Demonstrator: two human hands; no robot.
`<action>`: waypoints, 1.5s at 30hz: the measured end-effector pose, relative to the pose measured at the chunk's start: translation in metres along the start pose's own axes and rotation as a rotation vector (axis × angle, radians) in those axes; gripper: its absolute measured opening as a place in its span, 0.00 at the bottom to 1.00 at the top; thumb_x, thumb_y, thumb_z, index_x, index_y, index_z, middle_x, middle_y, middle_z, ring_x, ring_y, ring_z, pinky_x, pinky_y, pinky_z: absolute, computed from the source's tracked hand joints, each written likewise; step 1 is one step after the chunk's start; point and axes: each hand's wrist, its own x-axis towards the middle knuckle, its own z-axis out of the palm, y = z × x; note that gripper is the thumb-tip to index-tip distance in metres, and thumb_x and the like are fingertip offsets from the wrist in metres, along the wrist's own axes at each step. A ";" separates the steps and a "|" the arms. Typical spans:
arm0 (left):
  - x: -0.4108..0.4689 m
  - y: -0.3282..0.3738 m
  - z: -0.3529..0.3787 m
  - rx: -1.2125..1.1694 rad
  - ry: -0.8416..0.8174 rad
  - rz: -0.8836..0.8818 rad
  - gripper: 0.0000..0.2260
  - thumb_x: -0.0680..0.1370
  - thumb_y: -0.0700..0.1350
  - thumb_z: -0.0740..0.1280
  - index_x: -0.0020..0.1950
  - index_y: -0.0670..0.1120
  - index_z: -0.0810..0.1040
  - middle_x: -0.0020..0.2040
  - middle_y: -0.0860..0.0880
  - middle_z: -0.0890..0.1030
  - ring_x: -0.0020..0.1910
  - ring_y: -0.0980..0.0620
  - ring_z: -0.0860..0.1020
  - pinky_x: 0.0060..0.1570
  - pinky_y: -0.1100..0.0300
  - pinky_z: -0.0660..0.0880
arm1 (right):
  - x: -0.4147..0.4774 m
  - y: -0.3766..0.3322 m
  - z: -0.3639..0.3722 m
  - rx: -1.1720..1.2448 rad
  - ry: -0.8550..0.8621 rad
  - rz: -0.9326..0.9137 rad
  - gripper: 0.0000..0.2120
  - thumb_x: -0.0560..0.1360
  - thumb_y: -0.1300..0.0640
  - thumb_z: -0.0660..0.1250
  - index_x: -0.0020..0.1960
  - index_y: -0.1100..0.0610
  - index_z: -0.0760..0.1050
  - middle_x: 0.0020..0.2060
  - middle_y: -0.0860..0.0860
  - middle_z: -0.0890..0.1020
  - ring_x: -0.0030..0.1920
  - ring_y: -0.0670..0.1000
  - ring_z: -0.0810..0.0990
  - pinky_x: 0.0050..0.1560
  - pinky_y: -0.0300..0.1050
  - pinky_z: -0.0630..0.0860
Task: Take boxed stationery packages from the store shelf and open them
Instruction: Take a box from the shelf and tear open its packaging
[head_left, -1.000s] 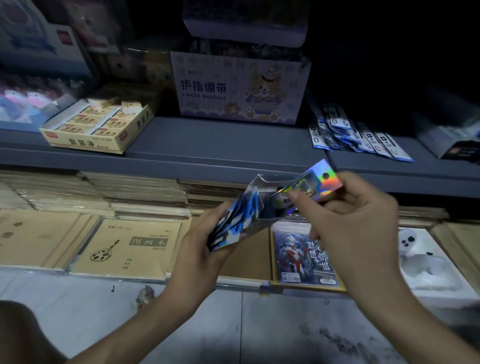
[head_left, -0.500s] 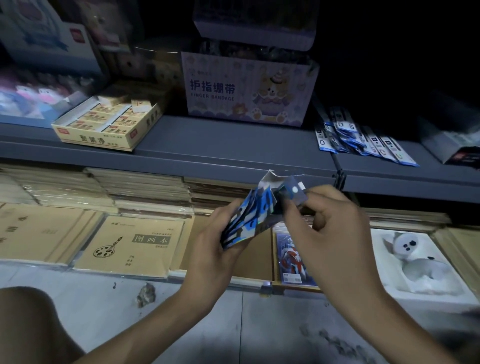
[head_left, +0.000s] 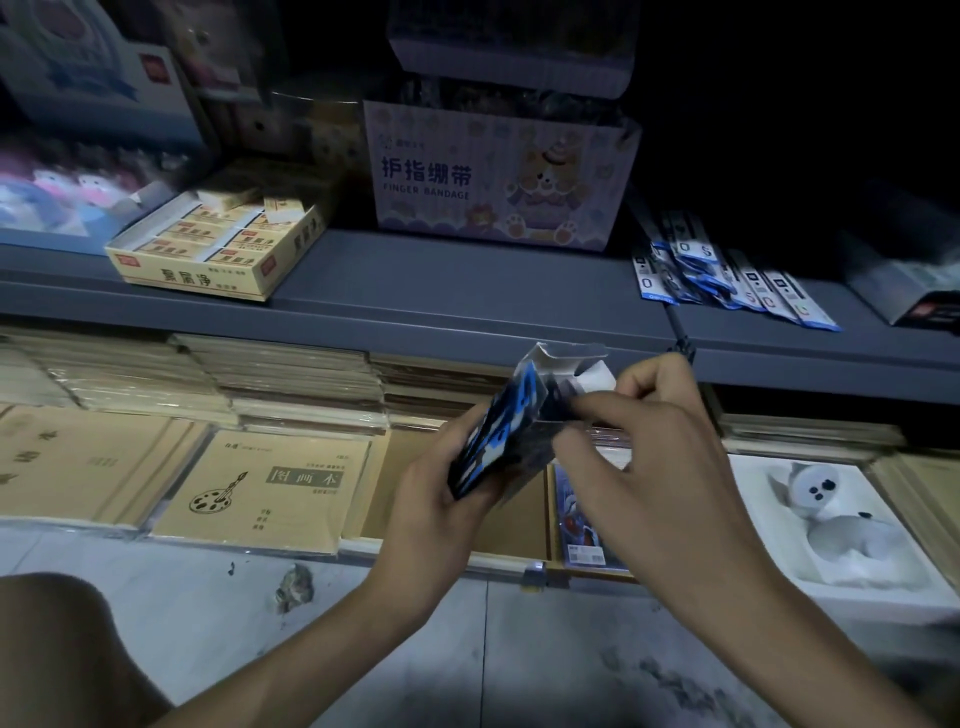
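I see my left hand (head_left: 431, 499) gripping the blue-and-white boxed package (head_left: 496, 441) by its lower end, fingers curled round its narrow side and thumb against the near face; the package tilts up and to the right from that hand, in the air between both hands and in front of the lower shelf rows. Its top flap (head_left: 566, 358) stands open, white inside, just above my right hand (head_left: 660, 467); that hand is curled at the package's open mouth, thumb and forefinger pinched together on it. The light is dim, so whether they pinch a side flap or something inside, I cannot tell.

Beyond both hands runs the grey shelf (head_left: 441, 291); on it, far above my left hand, sits a yellow tray of erasers (head_left: 218, 244), and straight above the package a pale box printed FINGER BANDAGE (head_left: 498, 176); above my right hand lies a fan of blue-and-white slim packets (head_left: 727, 280). Left of my left hand lies a brown drawing book with a palette print (head_left: 265, 488), among stacks of similar brown books. Just under my right hand shows a colourful card pack (head_left: 579, 525); to the right of that hand, a white plush toy in a tray (head_left: 831, 514). Below my wrists is the grey floor (head_left: 363, 649).
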 end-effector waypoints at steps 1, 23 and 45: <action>0.001 0.000 -0.001 -0.039 -0.013 -0.033 0.18 0.78 0.34 0.72 0.66 0.47 0.80 0.55 0.54 0.86 0.56 0.58 0.83 0.51 0.67 0.78 | 0.001 0.002 -0.002 0.014 0.029 -0.004 0.13 0.72 0.45 0.62 0.44 0.47 0.85 0.46 0.44 0.67 0.49 0.44 0.75 0.44 0.38 0.72; -0.006 -0.003 0.005 -0.230 -0.541 -0.580 0.15 0.78 0.40 0.73 0.64 0.42 0.80 0.59 0.46 0.86 0.59 0.46 0.84 0.64 0.50 0.79 | 0.024 0.034 -0.019 -0.009 -0.091 -0.166 0.07 0.77 0.58 0.74 0.47 0.45 0.86 0.45 0.42 0.79 0.49 0.44 0.76 0.50 0.43 0.73; -0.007 -0.004 -0.004 -0.170 -0.539 -0.560 0.16 0.79 0.41 0.72 0.66 0.43 0.79 0.61 0.46 0.85 0.61 0.47 0.83 0.67 0.46 0.77 | 0.025 0.024 -0.035 0.131 -0.179 -0.258 0.06 0.75 0.57 0.76 0.50 0.49 0.82 0.43 0.43 0.78 0.42 0.42 0.76 0.42 0.29 0.67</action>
